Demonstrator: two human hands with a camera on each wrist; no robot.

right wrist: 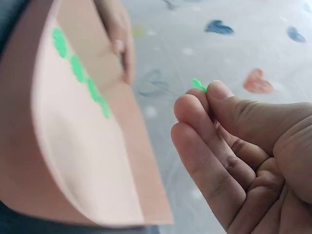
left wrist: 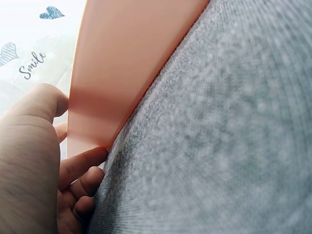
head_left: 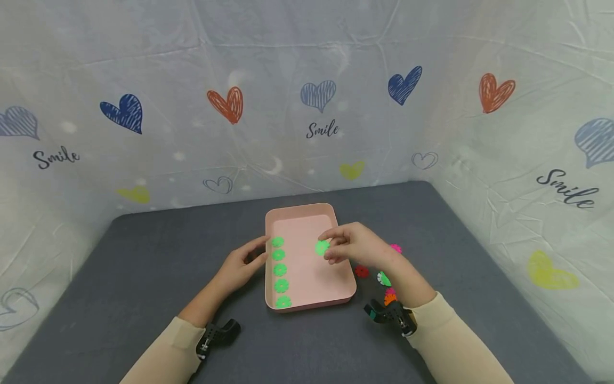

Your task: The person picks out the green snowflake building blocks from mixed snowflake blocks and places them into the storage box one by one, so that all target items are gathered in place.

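At centre frame, over the pink tray (head_left: pixel 307 304), the right hand (head_left: pixel 352 246) pinches a green snowflake disc (head_left: pixel 322 247) right of the tray's column of green discs (head_left: pixel 280 270), while the left hand (head_left: pixel 242 265) touches the tray's left wall with relaxed fingers.

I'm at a staged tabletop booth, not a lived-in room: a grey felt table (head_left: pixel 144 277) walled on three sides by a white sheet (head_left: pixel 307 64) printed with hearts and "Smile"

Left hand (head_left: pixel 242 265) relaxed; right hand (head_left: pixel 355 246) with fingers (right wrist: pixel 204 122) pinched.
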